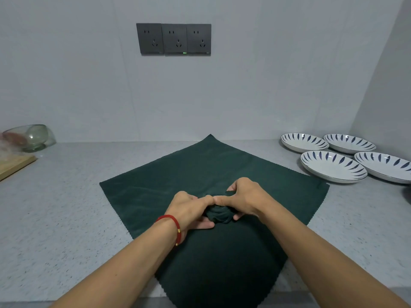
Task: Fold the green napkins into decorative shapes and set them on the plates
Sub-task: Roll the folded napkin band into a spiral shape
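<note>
Flat napkin [222, 252]: a big dark green square lies like a diamond on the gray counter [66, 207], near edge.
Bundle [219, 215]: a small rolled green napkin sits on the middle of the flat one.
Left hand [189, 210]: fingers curl round the left side of the bundle.
Right hand [242, 198]: fingers curl round its right side; the two hands touch on top.
Plates [333, 166]: four leaf-pattern plates wait far right, with nothing on them.
Progress: I think one shape is almost made. No napkin is on a plate yet, so most is left.
</note>
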The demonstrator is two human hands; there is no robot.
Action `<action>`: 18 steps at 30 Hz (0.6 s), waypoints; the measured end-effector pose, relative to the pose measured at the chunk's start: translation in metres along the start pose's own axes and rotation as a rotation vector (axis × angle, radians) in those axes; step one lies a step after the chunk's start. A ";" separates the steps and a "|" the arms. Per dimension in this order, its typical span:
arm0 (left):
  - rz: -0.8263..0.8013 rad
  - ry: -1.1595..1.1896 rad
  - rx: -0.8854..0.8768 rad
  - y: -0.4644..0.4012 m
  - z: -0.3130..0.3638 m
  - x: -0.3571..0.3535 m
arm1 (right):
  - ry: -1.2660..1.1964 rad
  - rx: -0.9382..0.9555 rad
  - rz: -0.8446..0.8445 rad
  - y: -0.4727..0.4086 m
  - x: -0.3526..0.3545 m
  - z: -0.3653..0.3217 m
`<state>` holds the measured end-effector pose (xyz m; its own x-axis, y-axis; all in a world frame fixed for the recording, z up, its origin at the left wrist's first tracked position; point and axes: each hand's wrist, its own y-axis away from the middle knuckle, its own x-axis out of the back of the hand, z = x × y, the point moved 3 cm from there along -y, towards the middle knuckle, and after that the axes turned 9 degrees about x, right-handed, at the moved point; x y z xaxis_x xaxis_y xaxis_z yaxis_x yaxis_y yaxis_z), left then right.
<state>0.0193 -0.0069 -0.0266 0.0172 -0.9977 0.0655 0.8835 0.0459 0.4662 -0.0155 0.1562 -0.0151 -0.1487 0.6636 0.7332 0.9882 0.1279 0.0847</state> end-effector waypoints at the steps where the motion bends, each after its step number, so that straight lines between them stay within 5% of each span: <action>1: 0.003 -0.027 0.004 -0.002 0.001 -0.001 | -0.095 -0.015 0.008 0.000 -0.001 0.006; 8: 0.022 -0.073 -0.074 -0.025 0.024 -0.022 | -0.595 -0.074 0.133 -0.001 0.008 0.035; 18: -0.118 -0.099 -0.180 -0.128 0.148 -0.190 | -0.763 -0.077 0.410 -0.099 0.172 0.119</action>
<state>-0.1664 0.1843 0.0321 -0.1293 -0.9855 0.1102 0.9461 -0.0893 0.3114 -0.1429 0.3457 0.0223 0.2620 0.9628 0.0659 0.9651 -0.2612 -0.0212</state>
